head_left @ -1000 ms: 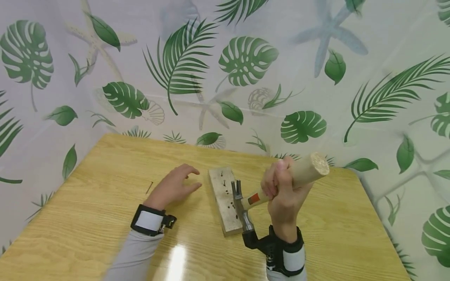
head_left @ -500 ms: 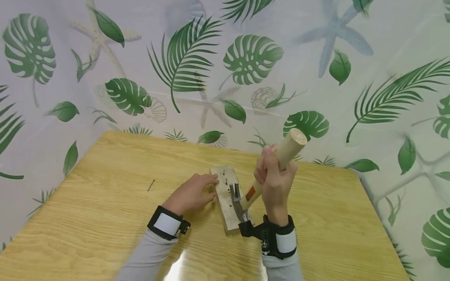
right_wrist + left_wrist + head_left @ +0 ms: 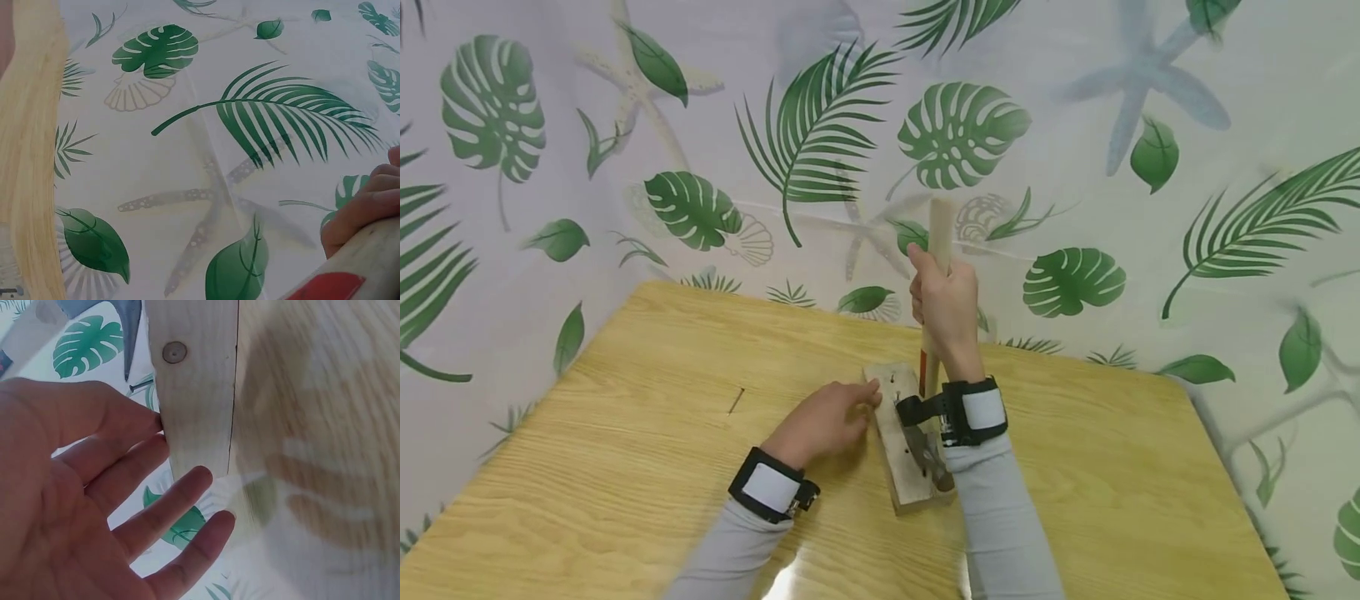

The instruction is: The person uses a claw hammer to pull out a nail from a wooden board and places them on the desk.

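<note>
My right hand (image 3: 947,308) grips the pale wooden handle of a claw hammer (image 3: 942,225), which stands nearly upright. The hammer's metal head lies over the right side of a wooden block (image 3: 891,446), partly hidden by the wrist strap. In the right wrist view, curled fingers (image 3: 359,215) wrap the handle above its red mark. Fairly straight, spread fingers of my left hand (image 3: 823,425) touch the block's left side near its far end. The left wrist view shows the claw next to a nail (image 3: 142,385) that sticks out of the block.
A loose nail (image 3: 737,401) lies on the wooden table (image 3: 647,433), left of the left hand. Another nail (image 3: 892,378) stands near the block's far end. A leaf-patterned sheet (image 3: 820,275) hangs behind the table.
My left hand has moved right to the block. The right hand has swung the hammer's handle up and leftward to near upright, its head staying over the block.
</note>
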{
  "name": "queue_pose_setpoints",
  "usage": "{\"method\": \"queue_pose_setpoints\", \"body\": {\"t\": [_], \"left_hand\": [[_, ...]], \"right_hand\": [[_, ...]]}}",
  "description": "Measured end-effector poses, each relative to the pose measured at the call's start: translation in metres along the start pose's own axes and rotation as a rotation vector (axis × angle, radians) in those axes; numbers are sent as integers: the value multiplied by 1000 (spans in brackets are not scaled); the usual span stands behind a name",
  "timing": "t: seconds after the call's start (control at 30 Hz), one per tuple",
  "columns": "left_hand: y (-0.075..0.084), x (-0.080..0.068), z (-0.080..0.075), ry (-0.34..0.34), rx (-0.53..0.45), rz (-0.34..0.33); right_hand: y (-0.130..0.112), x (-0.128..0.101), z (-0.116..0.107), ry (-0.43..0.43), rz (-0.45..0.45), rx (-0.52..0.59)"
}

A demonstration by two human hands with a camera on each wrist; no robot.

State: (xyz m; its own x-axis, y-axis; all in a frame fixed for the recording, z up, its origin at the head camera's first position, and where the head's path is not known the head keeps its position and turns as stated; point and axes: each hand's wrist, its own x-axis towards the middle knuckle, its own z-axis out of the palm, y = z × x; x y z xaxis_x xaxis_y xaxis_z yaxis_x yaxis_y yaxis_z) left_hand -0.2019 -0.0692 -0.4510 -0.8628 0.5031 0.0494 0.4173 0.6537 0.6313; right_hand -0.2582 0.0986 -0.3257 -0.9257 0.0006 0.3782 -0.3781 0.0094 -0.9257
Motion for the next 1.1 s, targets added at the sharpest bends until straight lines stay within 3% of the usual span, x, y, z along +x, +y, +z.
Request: {"method": "queue_pose_setpoints", "body": {"t": [0.3,0.6,1.1], "left_hand": [[-4,-3,0,1,-47,-24],[-5,-2,1,-18,-44,-36],[-5,-1,-1,-17,-49,-36]], "right_hand": [[11,23,10,-25,105,-40],[16,37,4,35,134,35],[25,44,4,87,53,65]]}}
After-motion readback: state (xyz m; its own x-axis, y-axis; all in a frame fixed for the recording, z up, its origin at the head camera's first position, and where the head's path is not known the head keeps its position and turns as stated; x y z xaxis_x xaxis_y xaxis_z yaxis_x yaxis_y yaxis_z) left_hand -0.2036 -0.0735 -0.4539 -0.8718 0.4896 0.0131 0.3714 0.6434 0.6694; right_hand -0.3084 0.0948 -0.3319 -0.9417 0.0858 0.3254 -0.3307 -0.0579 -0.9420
